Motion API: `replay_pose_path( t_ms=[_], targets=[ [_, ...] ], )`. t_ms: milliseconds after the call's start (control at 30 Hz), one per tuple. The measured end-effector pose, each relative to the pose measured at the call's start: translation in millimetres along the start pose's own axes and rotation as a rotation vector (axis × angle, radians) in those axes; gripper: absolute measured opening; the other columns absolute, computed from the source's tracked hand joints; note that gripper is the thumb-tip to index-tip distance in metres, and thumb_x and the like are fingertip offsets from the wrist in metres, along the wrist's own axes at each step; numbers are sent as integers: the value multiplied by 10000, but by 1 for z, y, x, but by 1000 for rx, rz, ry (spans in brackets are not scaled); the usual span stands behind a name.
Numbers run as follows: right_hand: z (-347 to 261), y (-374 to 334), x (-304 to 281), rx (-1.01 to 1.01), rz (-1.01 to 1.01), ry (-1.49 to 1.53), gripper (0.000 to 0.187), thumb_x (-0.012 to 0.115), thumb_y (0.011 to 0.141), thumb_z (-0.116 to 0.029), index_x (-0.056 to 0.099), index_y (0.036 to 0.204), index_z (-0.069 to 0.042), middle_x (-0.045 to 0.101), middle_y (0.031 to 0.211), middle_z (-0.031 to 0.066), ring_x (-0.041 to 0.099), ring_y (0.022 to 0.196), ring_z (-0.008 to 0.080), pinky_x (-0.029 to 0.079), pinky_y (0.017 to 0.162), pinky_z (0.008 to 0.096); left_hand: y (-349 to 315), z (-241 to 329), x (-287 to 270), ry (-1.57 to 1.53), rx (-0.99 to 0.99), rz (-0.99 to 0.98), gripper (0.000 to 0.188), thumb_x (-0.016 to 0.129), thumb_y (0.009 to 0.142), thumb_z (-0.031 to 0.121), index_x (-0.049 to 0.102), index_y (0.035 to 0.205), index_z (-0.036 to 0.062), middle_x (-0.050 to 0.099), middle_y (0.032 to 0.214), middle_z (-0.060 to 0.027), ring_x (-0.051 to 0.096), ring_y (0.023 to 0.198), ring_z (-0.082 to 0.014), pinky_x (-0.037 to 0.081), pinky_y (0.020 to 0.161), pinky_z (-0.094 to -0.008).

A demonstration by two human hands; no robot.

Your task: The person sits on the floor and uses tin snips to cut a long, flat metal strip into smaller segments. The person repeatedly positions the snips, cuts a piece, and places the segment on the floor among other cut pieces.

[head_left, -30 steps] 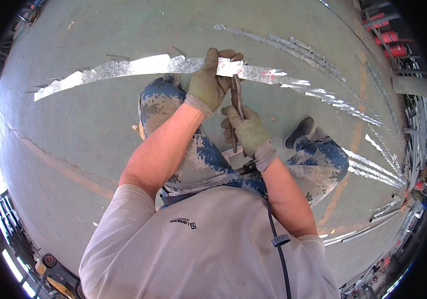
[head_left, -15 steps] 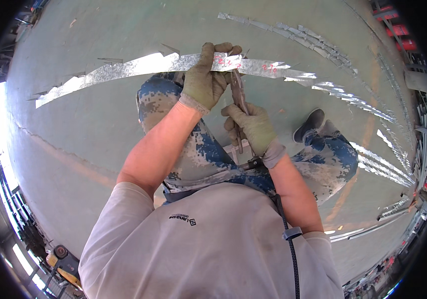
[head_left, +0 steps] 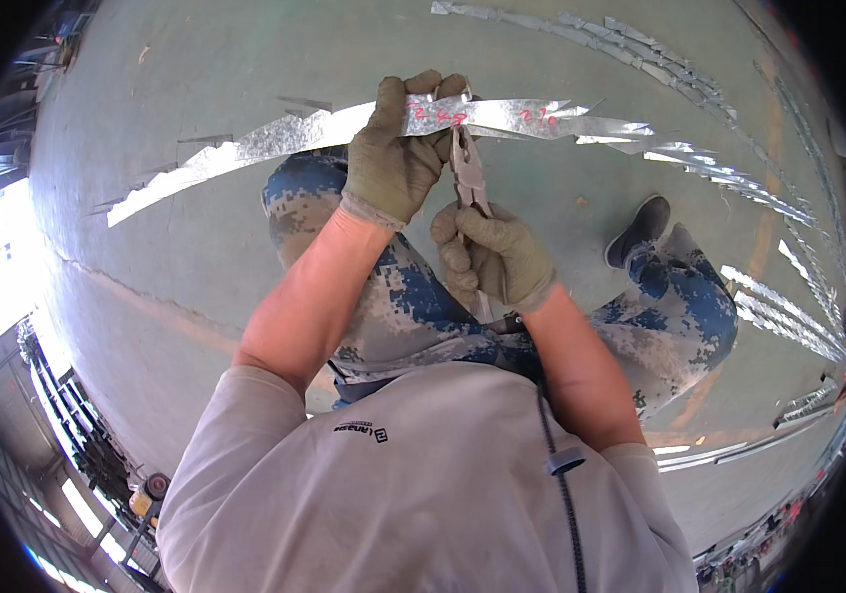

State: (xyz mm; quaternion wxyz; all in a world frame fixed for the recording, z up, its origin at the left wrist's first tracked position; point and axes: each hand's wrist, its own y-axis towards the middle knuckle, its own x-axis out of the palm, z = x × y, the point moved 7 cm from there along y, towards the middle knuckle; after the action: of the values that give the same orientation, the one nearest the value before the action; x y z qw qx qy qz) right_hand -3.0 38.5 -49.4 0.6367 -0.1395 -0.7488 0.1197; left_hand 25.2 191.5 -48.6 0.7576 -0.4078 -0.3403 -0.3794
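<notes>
A long, bright sheet-metal strip point(head_left: 314, 130) with jagged tabs cut along its edges and red handwritten marks stretches across in front of me. My left hand point(head_left: 393, 153), in a greenish work glove, is closed around the strip near its middle, with fingertips showing over its far edge. In my right hand point(head_left: 497, 255), gloved too, is a pair of pliers point(head_left: 467, 173), pointing away from me. Their jaws meet the strip's near edge, just right of my left hand. Whether the jaws are clamped on the metal, I cannot tell.
Several similar jagged strips point(head_left: 631, 57) lie on the green floor point(head_left: 196, 89) at the far right. More metal strips point(head_left: 784, 321) are at the right, beside my bent leg and dark shoe point(head_left: 637, 229). Racks of stock point(head_left: 67, 425) line the left edge.
The view has shifted a little, so the floor strips appear farther right. The pliers have turned, showing more of their broad side. Both hands keep their holds.
</notes>
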Motion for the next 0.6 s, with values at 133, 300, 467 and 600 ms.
replay_pose_path(
  t_ms=[133, 300, 467, 600],
  targets=[
    [0, 6, -2, -36, -3, -70, 386, 636, 1053, -345, 669, 1176, 19, 678, 824, 93, 657, 645, 197, 503, 531, 349, 5, 0, -6, -37, 2, -20, 474, 502, 1105, 355, 496, 1337, -58, 612, 1325, -228, 626, 1219, -387, 565, 1053, -512],
    [-14, -4, 7, -23, 237, -420, 412, 612, 1074, -323, 624, 1322, 6, 706, 938, 96, 682, 742, 185, 567, 649, 341, 3, 6, 6, -19, 46, -20, 494, 417, 1132, 381, 497, 1329, -65, 613, 1338, -250, 652, 1196, -383, 610, 1005, -478],
    [-11, -11, -5, -101, 363, -635, 451, 577, 1091, -328, 556, 1411, -11, 706, 1059, 99, 696, 865, 178, 590, 764, 337, 3, 7, 6, -9, 45, -25, 482, 462, 1120, 349, 477, 1357, -70, 593, 1333, -219, 621, 1229, -366, 573, 1055, -508],
    [-13, -10, -5, -183, 446, -790, 463, 563, 1093, -323, 539, 1430, -6, 707, 1086, 111, 699, 898, 188, 592, 801, 348, 3, 4, 6, -18, 44, -60, 485, 450, 1124, 354, 492, 1350, -73, 604, 1342, -242, 633, 1226, -382, 577, 1048, -508]
  ],
)
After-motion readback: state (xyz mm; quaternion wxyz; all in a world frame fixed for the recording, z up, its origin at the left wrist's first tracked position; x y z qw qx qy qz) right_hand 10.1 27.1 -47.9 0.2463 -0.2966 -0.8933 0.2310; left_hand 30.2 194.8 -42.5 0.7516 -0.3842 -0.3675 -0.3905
